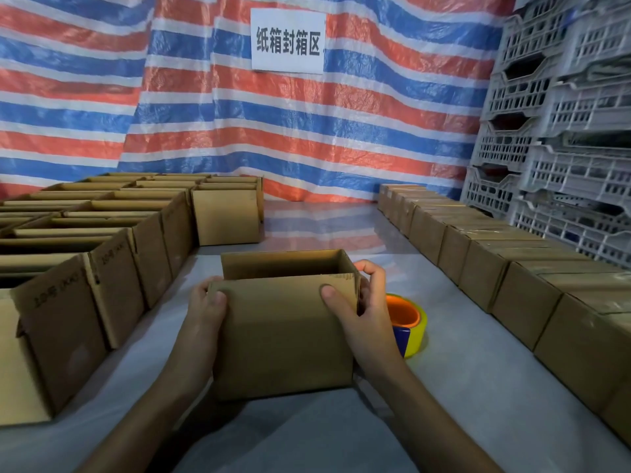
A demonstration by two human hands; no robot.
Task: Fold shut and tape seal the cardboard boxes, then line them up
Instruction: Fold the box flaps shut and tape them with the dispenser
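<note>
Forearms (160, 397): bare, both come in from the bottom edge and close on one carton at the middle of the table.
Left hand (208, 307): grasps the left end of that carton; the thumb lies on the near face close to the top edge, and the fingers are hidden behind the side.
Right hand (363, 310): grasps the top right corner; the thumb presses on the near face and the fingers curl over the right-hand edge.
Held box (283, 339): brown cardboard, standing on the table between the two hands. The top is unsealed, and the inside of the far wall shows.
Tape roll (420, 331): yellow with an orange core and a blue part, lying flat just right of the held box and partly hidden by the right wrist. Whether the two touch cannot be told.
Table (461, 387): pale grey and glossy, with stripes reflected in it further back.
Open boxes (119, 288): packed in rows down the left side, flaps upright, black print on some side walls.
Corner box (227, 216): at the far right corner of the open group, facing the camera.
Sealed boxes (512, 285): one row along the right side, side against side, tops shut and glinting with clear tape.
Crates (563, 138): grey plastic lattice, stacked high behind the sealed row.
Tarp (324, 131): red, white and blue stripes, hung as the back wall.
Sign (288, 40): white sheet with black Chinese characters, fixed high on the tarp.
</note>
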